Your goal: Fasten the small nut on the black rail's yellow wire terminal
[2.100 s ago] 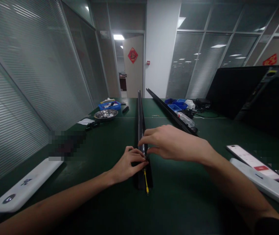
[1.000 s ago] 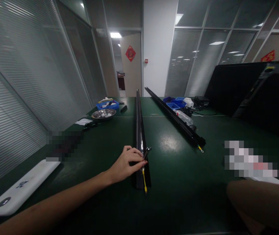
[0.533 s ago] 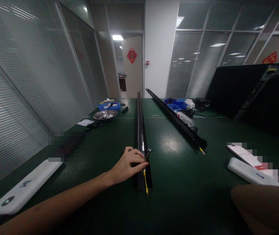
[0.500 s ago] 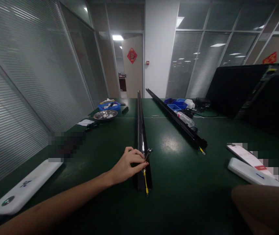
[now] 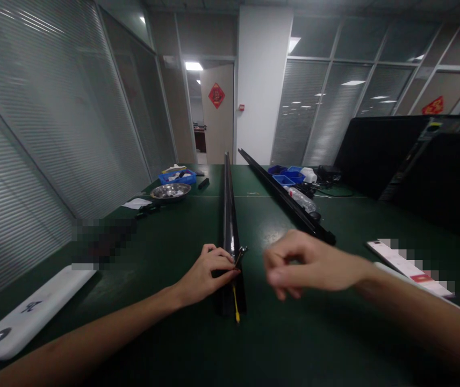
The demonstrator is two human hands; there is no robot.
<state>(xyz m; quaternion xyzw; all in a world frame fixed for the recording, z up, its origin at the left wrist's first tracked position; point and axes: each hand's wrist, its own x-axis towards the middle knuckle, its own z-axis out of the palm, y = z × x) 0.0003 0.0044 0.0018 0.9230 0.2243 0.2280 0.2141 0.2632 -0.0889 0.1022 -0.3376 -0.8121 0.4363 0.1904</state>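
Observation:
A long black rail [image 5: 227,204] lies down the middle of the green table [image 5: 294,333], running away from me. My left hand [image 5: 207,273] is closed on the rail close to its near end, and its fingertips touch a small metal piece [image 5: 240,253] that sticks up there. A yellow wire [image 5: 235,305] hangs from the rail's near end. My right hand [image 5: 308,265] hovers just right of the rail, apart from it. Its thumb and fingers are pinched together and slightly blurred, and I cannot see what, if anything, they hold.
A second black rail [image 5: 286,201] lies at an angle on the right, with a plastic bottle [image 5: 302,198] and blue bins [image 5: 284,177] beside it. At the back left are a steel bowl [image 5: 170,191] and a blue tray [image 5: 175,176]. A white panel [image 5: 24,317] lies near left, a phone [image 5: 407,260] near right, and dark screens [image 5: 415,161] stand at the right.
My right hand has come back from the lower right edge to hover beside the rail with its fingers pinched. My left hand has stayed on the rail.

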